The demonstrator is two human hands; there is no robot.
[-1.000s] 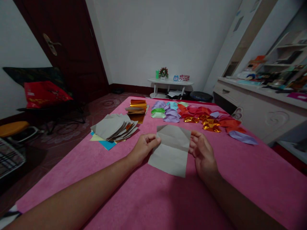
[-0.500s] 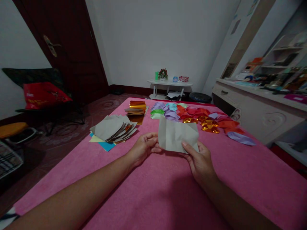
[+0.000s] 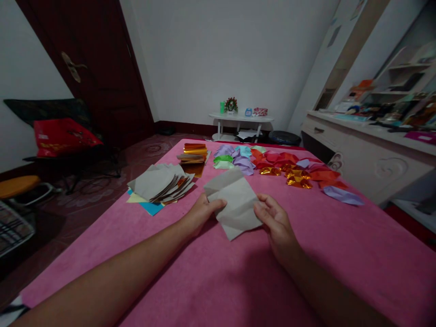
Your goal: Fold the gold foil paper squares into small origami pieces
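Note:
A creased pale grey sheet of paper (image 3: pixel 236 204) is held up between my two hands, turned at a slant above the pink tabletop (image 3: pixel 190 272). My left hand (image 3: pixel 204 209) pinches its left side, thumb lying on top. At the sheet's right corner, my right hand (image 3: pixel 274 215) grips with thumb and fingers. Left of my hands lies a fanned stack of grey-backed paper (image 3: pixel 156 181), with blue and yellow sheets (image 3: pixel 151 207) under it. Behind that sits a pile of shiny gold paper (image 3: pixel 195 159).
Folded paper pieces in purple (image 3: pixel 243 164), red (image 3: pixel 275 159) and shiny gold (image 3: pixel 299 177) cover the table's far right. A red bag (image 3: pixel 64 136) rests on a chair at left. A white cabinet (image 3: pixel 368 145) stands along the right, and a small white table (image 3: pixel 240 117) by the wall.
The grey sheet has been turned to a slant and lowered slightly leftward. My left thumb now lies over its left side, and my right hand has shifted to its right corner.

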